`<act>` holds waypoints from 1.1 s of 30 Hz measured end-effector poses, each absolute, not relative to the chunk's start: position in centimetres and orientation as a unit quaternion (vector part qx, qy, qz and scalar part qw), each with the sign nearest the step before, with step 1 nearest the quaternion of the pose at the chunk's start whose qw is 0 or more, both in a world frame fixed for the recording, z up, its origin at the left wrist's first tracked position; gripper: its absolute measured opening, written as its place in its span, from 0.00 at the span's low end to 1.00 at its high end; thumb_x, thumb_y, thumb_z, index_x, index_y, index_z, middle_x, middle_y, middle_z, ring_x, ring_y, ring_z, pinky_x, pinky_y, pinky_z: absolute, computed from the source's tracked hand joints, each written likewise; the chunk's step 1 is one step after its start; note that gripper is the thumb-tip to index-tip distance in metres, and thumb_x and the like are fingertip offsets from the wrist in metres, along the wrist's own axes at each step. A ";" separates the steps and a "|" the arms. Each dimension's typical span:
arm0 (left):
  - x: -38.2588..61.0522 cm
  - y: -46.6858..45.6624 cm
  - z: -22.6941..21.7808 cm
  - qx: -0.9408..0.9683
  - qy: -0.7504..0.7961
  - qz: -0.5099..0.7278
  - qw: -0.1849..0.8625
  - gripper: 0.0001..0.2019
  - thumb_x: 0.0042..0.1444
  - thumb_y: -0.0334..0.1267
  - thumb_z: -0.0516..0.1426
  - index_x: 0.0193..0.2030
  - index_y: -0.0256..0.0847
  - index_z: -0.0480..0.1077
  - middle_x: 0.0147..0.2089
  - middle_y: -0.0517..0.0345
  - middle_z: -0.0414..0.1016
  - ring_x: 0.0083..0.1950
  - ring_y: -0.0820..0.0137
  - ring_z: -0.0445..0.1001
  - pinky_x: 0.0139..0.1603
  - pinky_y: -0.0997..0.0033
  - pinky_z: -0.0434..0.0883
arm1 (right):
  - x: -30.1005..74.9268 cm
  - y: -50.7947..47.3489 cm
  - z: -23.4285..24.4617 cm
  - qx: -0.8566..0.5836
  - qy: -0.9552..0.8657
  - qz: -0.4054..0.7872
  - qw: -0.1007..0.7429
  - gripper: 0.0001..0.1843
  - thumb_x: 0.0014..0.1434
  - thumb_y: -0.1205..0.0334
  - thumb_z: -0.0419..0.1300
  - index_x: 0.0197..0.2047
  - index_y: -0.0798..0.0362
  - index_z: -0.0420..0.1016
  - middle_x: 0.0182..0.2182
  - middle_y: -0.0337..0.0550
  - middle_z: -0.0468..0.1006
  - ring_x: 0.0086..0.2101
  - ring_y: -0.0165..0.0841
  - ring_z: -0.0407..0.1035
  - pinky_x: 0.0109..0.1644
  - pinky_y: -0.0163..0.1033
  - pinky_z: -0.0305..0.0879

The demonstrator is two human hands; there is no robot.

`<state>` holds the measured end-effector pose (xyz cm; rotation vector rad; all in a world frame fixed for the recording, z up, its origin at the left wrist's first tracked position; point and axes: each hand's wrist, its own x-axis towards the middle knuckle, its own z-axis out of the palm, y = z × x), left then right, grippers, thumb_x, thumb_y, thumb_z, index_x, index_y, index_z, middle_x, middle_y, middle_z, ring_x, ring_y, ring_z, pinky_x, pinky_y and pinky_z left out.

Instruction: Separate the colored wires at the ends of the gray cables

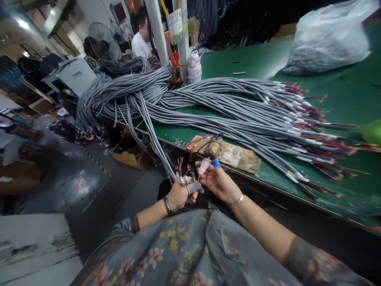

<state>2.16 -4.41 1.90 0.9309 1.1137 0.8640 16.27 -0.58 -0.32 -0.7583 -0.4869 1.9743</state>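
Observation:
Grey cables (153, 137) hang down from the bench edge to my left hand (180, 194), which is closed around their ends. Thin coloured wires (179, 166) fan out of the cut cable ends above its fingers. A grey covering wraps my left thumb. Close beside it is my right hand (222, 182), fingers curled in at a thin wire (199, 178) from the bundle. One right finger has pale tape on it and another a blue tip cover. The exact contact between the right fingertips and the wire is small and blurred.
A worn wooden block (238, 157) with wires at one end lies along the front of the green bench (253, 61). Many grey cables (208, 107) stretch over the bench. A plastic bag (330, 39), a lilac bottle (194, 67), a cardboard box (131, 153) and a seated person (141, 43) are around.

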 end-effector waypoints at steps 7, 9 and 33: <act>2.0 -4.7 2.1 0.391 0.514 0.414 0.642 0.21 0.40 0.54 0.64 0.19 0.36 0.68 0.13 0.63 0.63 0.13 0.80 0.58 0.15 0.77 0.56 | 16.4 -0.8 0.0 -0.332 -0.228 0.762 0.507 0.19 0.40 0.45 0.72 0.28 0.51 0.77 0.23 0.36 0.75 0.23 0.25 0.63 0.25 0.31 0.62; 2.2 -4.5 2.3 0.382 0.512 0.421 0.643 0.21 0.39 0.54 0.64 0.19 0.36 0.68 0.13 0.63 0.63 0.13 0.80 0.58 0.15 0.77 0.55 | 16.4 -0.8 0.2 -0.336 -0.230 0.762 0.504 0.20 0.41 0.44 0.71 0.28 0.52 0.77 0.22 0.36 0.74 0.23 0.25 0.63 0.25 0.31 0.61; 2.6 -3.7 2.5 0.383 0.511 0.402 0.656 0.20 0.37 0.53 0.65 0.18 0.36 0.67 0.12 0.64 0.61 0.13 0.80 0.56 0.14 0.77 0.55 | 16.7 -0.4 -0.1 -0.346 -0.196 0.776 0.489 0.17 0.41 0.47 0.72 0.29 0.50 0.79 0.24 0.36 0.77 0.26 0.27 0.69 0.28 0.30 0.68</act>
